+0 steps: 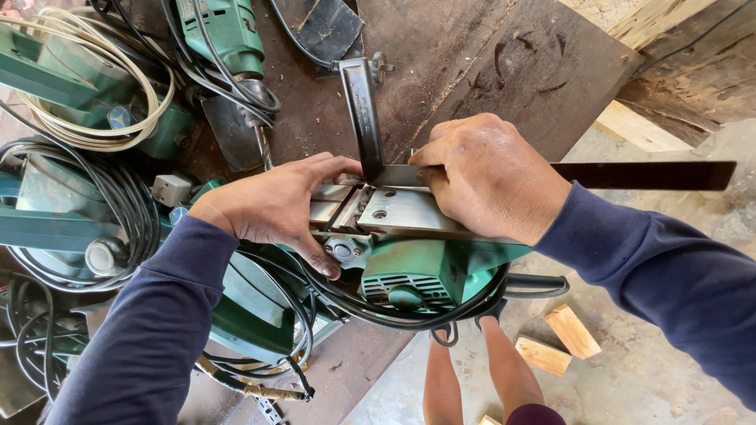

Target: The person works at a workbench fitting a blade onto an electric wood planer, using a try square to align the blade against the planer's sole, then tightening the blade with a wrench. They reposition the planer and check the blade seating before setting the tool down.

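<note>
— Green metal, that was the body of the electric planer (425, 271), lying upside down at the near edge of the bench (472, 71) with its bright sole plate facing up.

— And the hands?

— The left hand (279, 206) lay over the left part of the sole, its fingers (335, 167) curled down on the plate and the thumb pressing near a round bolt. The right hand (488, 177) was closed on a dark steel square (630, 175), holding its long blade flat across the sole; the short arm of the square stood away over the bench.

— What lay around it?

— A black cable (409, 319) looped under the planer. Behind the left hand sat a green drill (228, 39) with its bit pointing toward the planer, a coil of pale cord (94, 86) on another green machine, and more black cable (118, 197) bundled at the left.

— The surface itself?

— A dark brown, worn wooden board, scratched and dusty. Beyond it, at the upper right, rough timber planks (693, 71) were stacked.

— And below?

— A grey concrete floor (654, 362) strewn with dust, with two small wood offcuts (559, 342) just beside the person's bare legs (472, 378).
</note>
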